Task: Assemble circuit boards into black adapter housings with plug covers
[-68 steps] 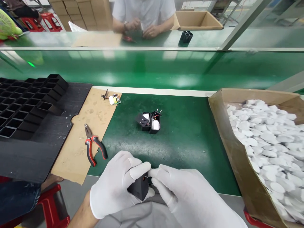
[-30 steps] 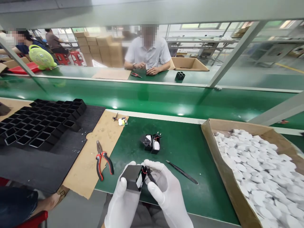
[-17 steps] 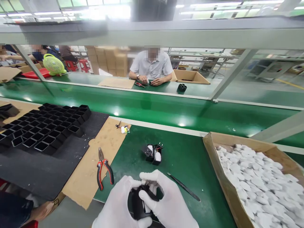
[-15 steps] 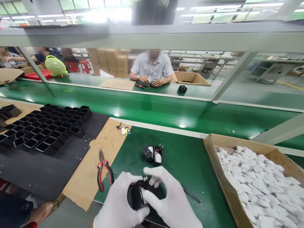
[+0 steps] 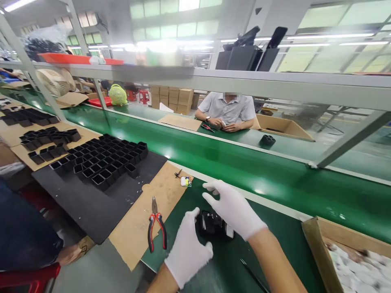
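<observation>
My left hand [image 5: 187,249], in a white glove, is open with thumb and fingers apart, at the near left side of a black plastic housing [image 5: 210,223]. Whether a fingertip touches it I cannot tell. A white piece [image 5: 229,231] shows at the housing's right end, partly behind my right wrist. Also gloved, my right hand [image 5: 233,207] reaches over the far right side of the housing, fingers stretched out to the left and holding nothing. Beyond its fingertips lies a small circuit board [image 5: 187,181] with a white part and dark wires, on the cardboard's edge.
Red-and-black pliers [image 5: 157,230] lie on brown cardboard [image 5: 131,228]. Rows of black square cases [image 5: 104,162] stand on a black board [image 5: 91,217]. Dark tweezers [image 5: 253,274] lie nearby. At right is a carton [image 5: 314,240] of white pieces. Co-workers sit opposite and at left.
Both hands have let go of the black housing they held, and it now rests on the table. My right hand has moved forward. The view has swung right and up.
</observation>
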Action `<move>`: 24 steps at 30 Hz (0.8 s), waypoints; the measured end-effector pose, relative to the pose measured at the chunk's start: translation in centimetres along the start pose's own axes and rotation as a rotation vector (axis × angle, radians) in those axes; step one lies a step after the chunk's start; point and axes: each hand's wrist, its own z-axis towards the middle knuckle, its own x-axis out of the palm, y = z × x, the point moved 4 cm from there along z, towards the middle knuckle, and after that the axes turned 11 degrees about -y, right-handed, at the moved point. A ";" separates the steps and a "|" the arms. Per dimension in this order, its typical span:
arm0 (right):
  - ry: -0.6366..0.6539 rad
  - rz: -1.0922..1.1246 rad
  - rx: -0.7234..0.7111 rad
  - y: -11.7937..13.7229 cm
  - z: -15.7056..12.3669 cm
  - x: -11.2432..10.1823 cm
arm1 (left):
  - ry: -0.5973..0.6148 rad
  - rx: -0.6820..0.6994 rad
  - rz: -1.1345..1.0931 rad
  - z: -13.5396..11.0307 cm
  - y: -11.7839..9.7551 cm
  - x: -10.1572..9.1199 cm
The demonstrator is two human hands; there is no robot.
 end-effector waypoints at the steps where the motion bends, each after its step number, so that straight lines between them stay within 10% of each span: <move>1: 0.084 -0.038 -0.047 0.7 2.5 1.3 | -0.016 -0.007 0.001 -1.2 0.5 -0.6; 6: 0.293 -0.242 -0.161 2.7 11.1 7.5 | -0.280 0.183 0.043 -2.5 3.2 -8.1; 13: 0.316 -0.340 -0.358 3.2 12.5 9.8 | -0.689 0.322 0.620 10.9 2.0 -21.5; 18: 0.289 -0.317 -0.318 2.5 12.3 10.4 | -0.606 0.315 0.752 16.2 2.0 -22.5; 24: 0.186 -0.040 -0.225 4.1 10.4 7.4 | -0.590 0.415 0.647 14.9 1.2 -21.9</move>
